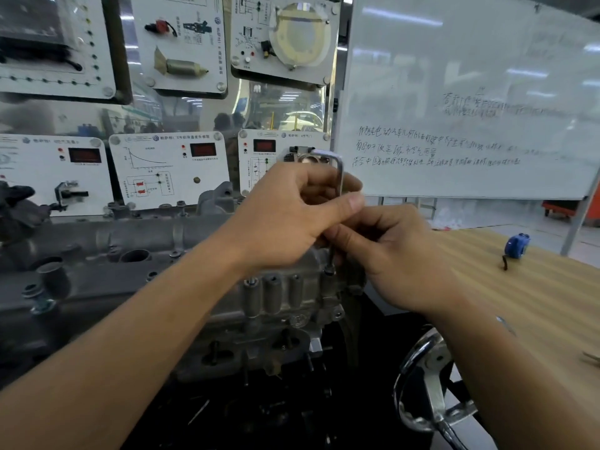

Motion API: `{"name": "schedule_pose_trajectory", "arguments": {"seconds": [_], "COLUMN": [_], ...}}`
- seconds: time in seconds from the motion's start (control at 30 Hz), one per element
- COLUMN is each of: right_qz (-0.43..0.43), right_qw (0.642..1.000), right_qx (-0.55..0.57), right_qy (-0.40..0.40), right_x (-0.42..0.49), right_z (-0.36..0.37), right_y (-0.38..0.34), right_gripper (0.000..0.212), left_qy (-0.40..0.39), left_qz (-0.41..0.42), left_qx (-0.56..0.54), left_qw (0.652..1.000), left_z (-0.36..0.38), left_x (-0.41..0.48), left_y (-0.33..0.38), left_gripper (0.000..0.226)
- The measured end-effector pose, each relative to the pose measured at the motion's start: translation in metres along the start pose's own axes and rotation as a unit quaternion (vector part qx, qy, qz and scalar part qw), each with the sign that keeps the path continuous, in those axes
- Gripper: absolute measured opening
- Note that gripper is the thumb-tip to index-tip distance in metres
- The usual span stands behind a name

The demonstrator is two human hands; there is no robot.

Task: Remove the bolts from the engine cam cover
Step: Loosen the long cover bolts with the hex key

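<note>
Rear left: a row of white training panels [168, 170] with red digital readouts stands upright behind the engine.

The grey cast engine cam cover [136, 235] runs across the left and centre of the view, in front of the panels. A flanged bolt [42, 304] stands at its near left edge.

The left hand [292, 219] reaches in from the lower left. Its fingers are curled round the upper shaft of an L-shaped hex key [339, 177], with the thumb lying along to the right. The key's short arm points left, above the knuckles, and its long shaft runs straight down.

The key tip is seated in the end bolt [328, 271] at the right end of the cam cover.

The right hand [399, 264] sits just beside and below the left hand, touching it. Its thumb and fingers pinch the lower shaft just above the end bolt.

A chrome handwheel [425, 378] lies low, under the right forearm.

Rear right: a whiteboard [470, 92] carries handwritten lines. Below it, a wood-grain table [535, 313] holds a blue tape measure [517, 245], well apart from the hands.
</note>
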State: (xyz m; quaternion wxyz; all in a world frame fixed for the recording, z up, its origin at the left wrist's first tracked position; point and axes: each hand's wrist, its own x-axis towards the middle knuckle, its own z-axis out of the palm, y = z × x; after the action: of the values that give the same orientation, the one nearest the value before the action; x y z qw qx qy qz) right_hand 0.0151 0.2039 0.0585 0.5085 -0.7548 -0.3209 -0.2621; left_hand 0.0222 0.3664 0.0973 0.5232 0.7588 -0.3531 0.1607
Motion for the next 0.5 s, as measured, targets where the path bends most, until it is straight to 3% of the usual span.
{"name": "schedule_pose_trajectory", "arguments": {"seconds": [0.1, 0.17, 0.3, 0.4, 0.5], "right_qz": [0.009, 0.005, 0.001, 0.025, 0.033], "right_qw": [0.998, 0.997, 1.000, 0.996, 0.998], "right_qx": [0.009, 0.000, 0.018, 0.049, 0.032], "right_qy": [-0.069, -0.083, -0.001, 0.070, 0.051], "right_x": [0.000, 0.000, -0.001, -0.001, -0.001], "right_z": [-0.006, -0.007, 0.003, 0.009, 0.006], "right_y": [-0.003, -0.004, -0.001, 0.002, 0.001], "right_gripper": [0.025, 0.028, 0.024, 0.025, 0.021], "left_qy": [-0.054, -0.031, 0.048, 0.105, 0.104], "left_qz": [-0.003, 0.005, 0.033, 0.030, 0.012], "left_qx": [-0.034, -0.044, 0.004, 0.023, -0.001], "left_qw": [0.998, 0.999, 0.998, 0.994, 0.995], "left_z": [-0.005, -0.004, 0.000, 0.004, 0.004], "left_x": [-0.004, -0.005, -0.003, 0.000, -0.001], "left_y": [-0.002, -0.001, 0.005, 0.002, 0.001], "left_gripper": [0.017, 0.015, 0.003, 0.026, 0.029]}}
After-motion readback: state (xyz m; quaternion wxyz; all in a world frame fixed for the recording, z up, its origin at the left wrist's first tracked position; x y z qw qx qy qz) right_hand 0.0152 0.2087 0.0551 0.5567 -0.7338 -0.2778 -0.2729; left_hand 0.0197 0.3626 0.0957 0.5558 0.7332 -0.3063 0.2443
